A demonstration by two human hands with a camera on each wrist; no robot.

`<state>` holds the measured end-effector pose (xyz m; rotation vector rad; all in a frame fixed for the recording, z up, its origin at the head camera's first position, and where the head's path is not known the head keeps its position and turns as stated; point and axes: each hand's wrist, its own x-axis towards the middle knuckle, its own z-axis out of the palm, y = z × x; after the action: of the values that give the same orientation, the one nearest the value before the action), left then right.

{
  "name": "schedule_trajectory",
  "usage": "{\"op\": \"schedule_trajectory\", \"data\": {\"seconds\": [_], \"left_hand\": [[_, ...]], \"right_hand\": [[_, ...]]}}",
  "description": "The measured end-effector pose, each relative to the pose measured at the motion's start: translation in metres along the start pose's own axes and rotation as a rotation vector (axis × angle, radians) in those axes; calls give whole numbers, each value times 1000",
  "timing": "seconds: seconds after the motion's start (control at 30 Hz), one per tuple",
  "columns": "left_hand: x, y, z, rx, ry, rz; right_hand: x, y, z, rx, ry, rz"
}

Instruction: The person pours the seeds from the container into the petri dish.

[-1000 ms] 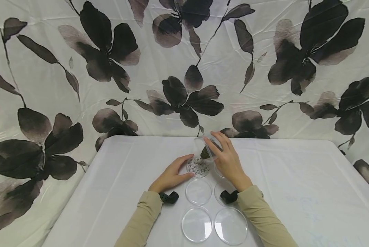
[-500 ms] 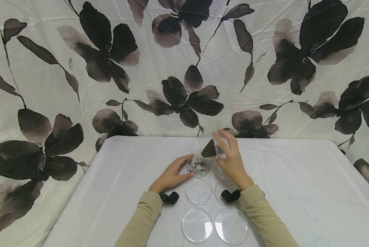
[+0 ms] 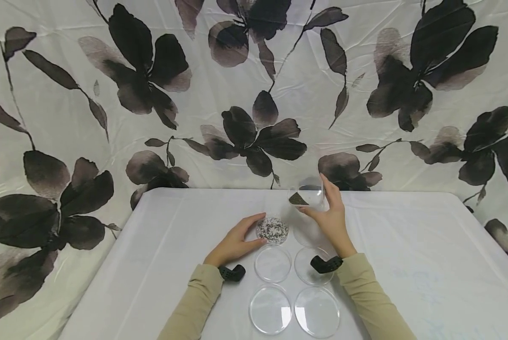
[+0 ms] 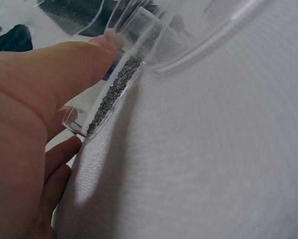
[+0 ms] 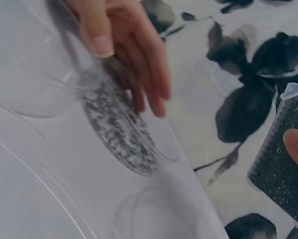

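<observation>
Cup (image 3: 312, 192) swings clear, our right hand (image 3: 333, 223) gripping it, left hand (image 3: 238, 239) pinching the petri dish (image 3: 287, 232); pouring seems paused.

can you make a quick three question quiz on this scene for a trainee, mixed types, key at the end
1. Multiple choice: what lies in the dish at the left hand?
a) coins
b) dark grains
c) green leaves

2. True or false: the clear cup is held by the left hand.

3. Short answer: in the head view, does the dish with the dark grains lie in the row of dishes nearest the person or farthest from them?

Key:
1. b
2. False; the right hand holds it.
3. Farthest from the person.
</observation>
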<state>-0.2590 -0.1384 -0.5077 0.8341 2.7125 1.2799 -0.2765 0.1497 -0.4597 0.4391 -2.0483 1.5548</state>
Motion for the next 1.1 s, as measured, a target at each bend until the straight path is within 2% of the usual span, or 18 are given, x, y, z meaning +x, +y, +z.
{"op": "schedule_trajectory", "data": {"seconds": [0.13,0.27,0.33,0.47,0.63,0.77,0.9,1.1], "left_hand": [[-2,0,-3,-2,-3,-6],[-1,0,-2,-3,-2,-6],[0,-1,-1,-1,-2,-9],[0,-2,-1,-4,1,-12],[0,-1,0,-8,-1,-13],[-2,0,-1,-9,2,-18],[-3,0,-2,-12,7,-1],[-2,-3,-1,-3,16,30]], "right_hand": [[2,-8,-12,131,-10,125],[3,-17,-28,185,-35,206],[3,-13,-35,203,-42,239],[2,0,-48,218,-57,277],[-2,29,-65,235,-36,317],[-6,48,-75,310,-9,349],[-9,56,-81,362,5,376],[-13,60,-85,358,-3,388]]}}
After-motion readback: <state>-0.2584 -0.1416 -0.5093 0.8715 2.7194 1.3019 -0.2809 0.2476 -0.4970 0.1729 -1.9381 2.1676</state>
